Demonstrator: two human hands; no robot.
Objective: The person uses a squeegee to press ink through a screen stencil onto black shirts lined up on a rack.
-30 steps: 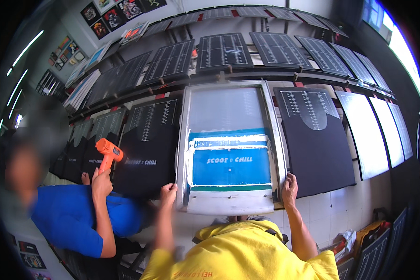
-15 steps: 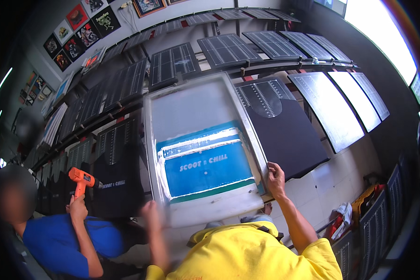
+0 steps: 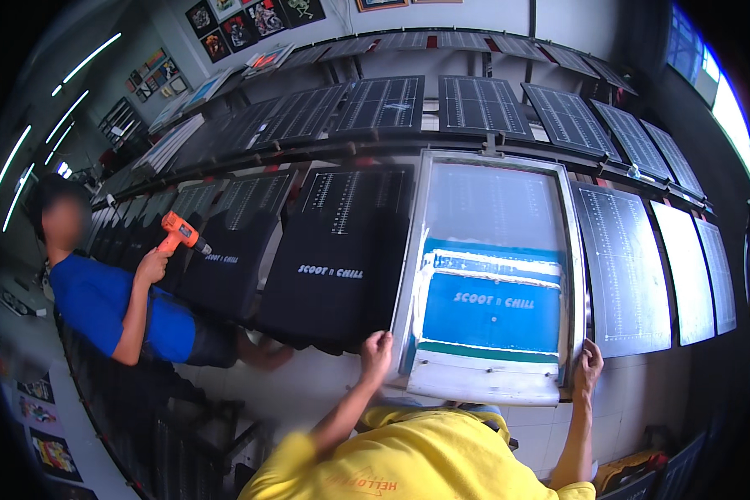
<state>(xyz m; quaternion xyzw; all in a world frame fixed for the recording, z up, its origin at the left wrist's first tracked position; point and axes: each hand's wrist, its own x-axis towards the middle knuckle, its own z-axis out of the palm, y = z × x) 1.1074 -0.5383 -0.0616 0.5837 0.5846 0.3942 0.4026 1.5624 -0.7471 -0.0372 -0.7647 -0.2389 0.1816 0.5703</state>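
Note:
A screen-printing frame (image 3: 414,242) with a blue stencil (image 3: 450,321) and white ink streaks lies over the board in front of me. Its near end carries a pale bar (image 3: 483,383) with bolts. My left hand (image 3: 377,358) is closed at the frame's near left corner, fingers pinched on the edge. At the near right corner, my right hand (image 3: 589,368) has its fingers curled round the side. Whatever lies under the frame is mostly hidden. Just left of it, a black T-shirt (image 3: 333,300) with pale lettering is spread on a board.
A co-worker in a blue shirt (image 3: 100,287) stands at the left, holding an orange heat gun (image 3: 179,233) toward another printed black shirt (image 3: 225,271). Bare boards with ruled marks (image 3: 625,267) continue to the right. Behind them runs another row of boards (image 3: 483,104).
The frame has moved right, onto the neighbouring board that held a black shirt. The printed shirt at its former place is now uncovered. My view has turned left.

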